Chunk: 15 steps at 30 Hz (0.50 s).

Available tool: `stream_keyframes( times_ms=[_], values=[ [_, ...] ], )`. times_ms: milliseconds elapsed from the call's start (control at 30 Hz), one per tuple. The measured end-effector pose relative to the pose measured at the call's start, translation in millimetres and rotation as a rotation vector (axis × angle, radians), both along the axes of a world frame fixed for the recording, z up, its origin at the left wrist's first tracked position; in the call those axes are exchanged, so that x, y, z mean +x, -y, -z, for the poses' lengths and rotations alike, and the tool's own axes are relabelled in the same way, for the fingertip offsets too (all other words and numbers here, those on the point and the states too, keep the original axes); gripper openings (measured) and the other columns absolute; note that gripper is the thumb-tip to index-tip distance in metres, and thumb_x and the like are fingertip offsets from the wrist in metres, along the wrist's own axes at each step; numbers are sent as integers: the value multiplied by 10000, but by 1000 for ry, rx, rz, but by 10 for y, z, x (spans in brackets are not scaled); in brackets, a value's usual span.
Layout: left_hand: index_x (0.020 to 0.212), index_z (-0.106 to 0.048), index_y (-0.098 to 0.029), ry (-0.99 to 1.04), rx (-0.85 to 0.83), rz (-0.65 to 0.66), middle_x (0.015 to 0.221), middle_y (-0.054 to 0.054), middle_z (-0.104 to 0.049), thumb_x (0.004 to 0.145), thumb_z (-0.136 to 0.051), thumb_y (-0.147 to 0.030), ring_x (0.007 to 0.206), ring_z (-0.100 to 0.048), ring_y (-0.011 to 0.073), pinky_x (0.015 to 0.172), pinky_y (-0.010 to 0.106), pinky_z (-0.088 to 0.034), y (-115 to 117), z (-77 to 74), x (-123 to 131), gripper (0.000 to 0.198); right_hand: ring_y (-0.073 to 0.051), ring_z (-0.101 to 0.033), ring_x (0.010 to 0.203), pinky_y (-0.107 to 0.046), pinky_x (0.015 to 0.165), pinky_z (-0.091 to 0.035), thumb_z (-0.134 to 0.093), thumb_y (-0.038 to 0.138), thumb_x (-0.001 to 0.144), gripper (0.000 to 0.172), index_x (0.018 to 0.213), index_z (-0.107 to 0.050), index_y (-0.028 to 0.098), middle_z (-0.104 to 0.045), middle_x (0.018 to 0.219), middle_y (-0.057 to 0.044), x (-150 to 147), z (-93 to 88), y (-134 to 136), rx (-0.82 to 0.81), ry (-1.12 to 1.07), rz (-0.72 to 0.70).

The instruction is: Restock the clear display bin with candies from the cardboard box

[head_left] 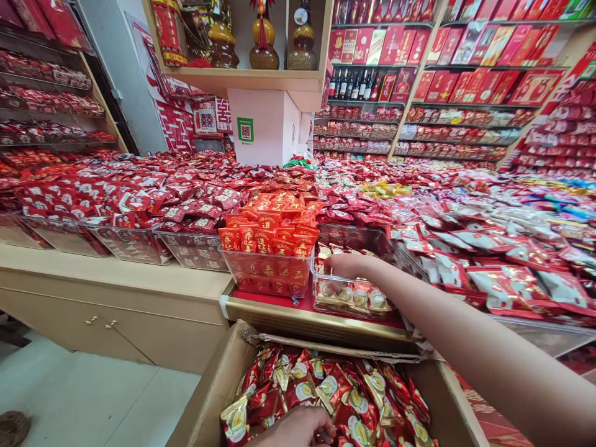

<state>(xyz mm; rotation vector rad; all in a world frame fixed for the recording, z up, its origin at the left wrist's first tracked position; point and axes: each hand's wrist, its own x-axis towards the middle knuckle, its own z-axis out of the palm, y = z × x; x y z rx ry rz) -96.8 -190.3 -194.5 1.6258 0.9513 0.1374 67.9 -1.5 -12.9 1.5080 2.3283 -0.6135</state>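
Observation:
An open cardboard box (pixel 212 397) at the bottom holds several red-and-gold wrapped candies (pixel 354 397). My left hand (pixel 298 428) rests in that pile at the frame's lower edge, its fingers curled down around the candies. My right arm reaches from the lower right, and my right hand (pixel 347 266) hovers knuckles-up over a clear plastic bin (pixel 326 292) on the counter. That bin is partly filled with the same kind of candies (pixel 367 298). The right fingers bend down into the bin, and whatever they hold is hidden.
A fuller clear bin of orange-red packets (pixel 270 239) stands just left of the partly filled bin. Red candy bins (pixel 139 205) cover the counter in every direction. Shelves of red boxes (pixel 465 62) and bottles line the back wall. Tiled floor (pixel 93 397) lies at lower left beside a cabinet.

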Motion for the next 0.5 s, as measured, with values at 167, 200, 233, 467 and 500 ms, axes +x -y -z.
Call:
stream_keyframes(
  times_ms=[167,200,233,467,500],
  values=[
    [907,-591,-239,-23,5,34,852,7,-611,630,-602,-397,675,-524,145,612,235,-393,-9,44,6,319,-141,-572,677,-197,526,-396,-564,321,641,283,871,-619,166,-640,807,-39,44,-101,-40,119,84,16],
    [908,-591,-241,-27,10,38,861,7,-610,627,-605,-397,678,-524,146,616,236,-393,-11,45,5,322,-154,-575,715,-207,554,-401,-544,273,656,254,865,-624,153,-639,831,-54,46,-117,-35,162,129,6],
    [906,-593,-243,-31,17,42,865,5,-610,626,-606,-396,681,-525,146,619,236,-393,-13,44,3,320,-171,-575,748,-221,579,-405,-536,222,653,237,854,-631,137,-638,849,-73,45,-126,-25,193,174,-4],
    [913,-596,-252,-57,57,73,854,-10,-619,641,-588,-373,664,-525,141,587,222,-387,-43,40,-18,298,-215,-578,770,-261,575,-416,-521,69,583,321,880,-637,102,-631,901,-128,22,-130,77,121,291,-27],
    [913,-597,-252,-61,60,77,849,-11,-621,634,-593,-366,661,-525,141,583,221,-387,-47,46,-16,302,-212,-578,772,-259,577,-416,-517,66,585,326,886,-637,103,-631,903,-125,18,-145,89,109,295,-34]
  ],
)
